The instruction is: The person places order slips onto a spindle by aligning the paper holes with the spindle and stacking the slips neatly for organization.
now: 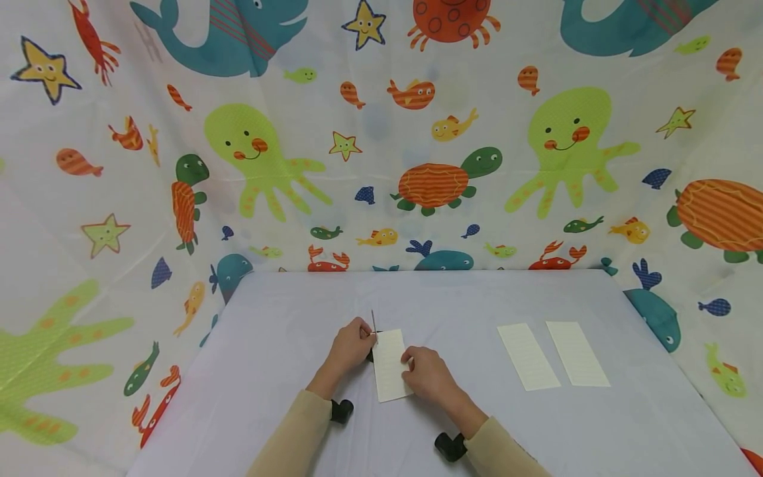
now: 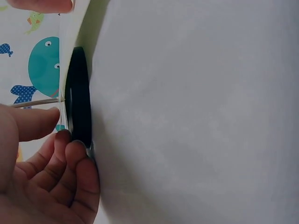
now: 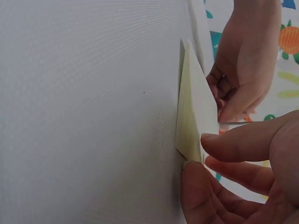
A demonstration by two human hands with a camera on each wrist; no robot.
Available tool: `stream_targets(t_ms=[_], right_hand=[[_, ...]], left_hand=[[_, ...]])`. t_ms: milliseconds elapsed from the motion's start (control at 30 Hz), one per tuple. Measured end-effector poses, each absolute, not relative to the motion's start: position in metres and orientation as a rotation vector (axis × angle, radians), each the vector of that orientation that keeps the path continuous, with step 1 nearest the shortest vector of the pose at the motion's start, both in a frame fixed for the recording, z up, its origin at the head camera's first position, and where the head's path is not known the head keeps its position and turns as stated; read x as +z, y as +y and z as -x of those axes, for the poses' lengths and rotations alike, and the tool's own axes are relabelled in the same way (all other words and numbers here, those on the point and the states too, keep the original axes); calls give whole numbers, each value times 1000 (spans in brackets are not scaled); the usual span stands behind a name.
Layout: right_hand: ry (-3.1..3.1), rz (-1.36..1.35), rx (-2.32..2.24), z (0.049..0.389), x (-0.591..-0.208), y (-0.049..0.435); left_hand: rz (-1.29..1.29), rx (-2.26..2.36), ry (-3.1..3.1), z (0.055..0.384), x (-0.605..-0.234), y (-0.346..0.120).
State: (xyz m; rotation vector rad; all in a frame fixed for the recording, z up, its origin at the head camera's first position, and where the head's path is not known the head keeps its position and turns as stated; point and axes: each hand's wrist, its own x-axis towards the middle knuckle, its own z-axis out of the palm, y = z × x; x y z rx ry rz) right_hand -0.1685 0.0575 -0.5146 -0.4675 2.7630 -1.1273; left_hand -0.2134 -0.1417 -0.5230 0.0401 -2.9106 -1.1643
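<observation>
A bill spike, with a thin upright metal rod [image 1: 373, 320] and a black round base [image 2: 81, 100], stands on the white table. A pale lined paper slip [image 1: 390, 371] lies over the base, its top-left part at the rod's foot. My left hand [image 1: 353, 343] pinches the slip's edge beside the rod, with its other fingers curled against the base's rim. My right hand [image 1: 430, 376] pinches the slip's right edge, thumb on top and a finger beneath. In the right wrist view the slip [image 3: 201, 112] is tilted up off the cloth. Whether the rod pierces it cannot be told.
Two more lined paper slips [image 1: 528, 356] lie side by side to the right on the white table [image 1: 286, 305]. Behind and around the table hangs a curtain [image 1: 369, 139] printed with sea animals. Black wrist-camera mounts [image 1: 451, 447] sit by both cuffs.
</observation>
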Motion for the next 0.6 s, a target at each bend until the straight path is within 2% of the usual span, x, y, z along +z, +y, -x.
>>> stream_targets(t_ms=[267, 600], right_hand=[[2739, 500, -1174, 165, -510, 58], [2725, 518, -1194, 165, -513, 60]], left_hand=[[-40, -1200, -2935, 214, -523, -143], [144, -1189, -2947, 211, -521, -150]])
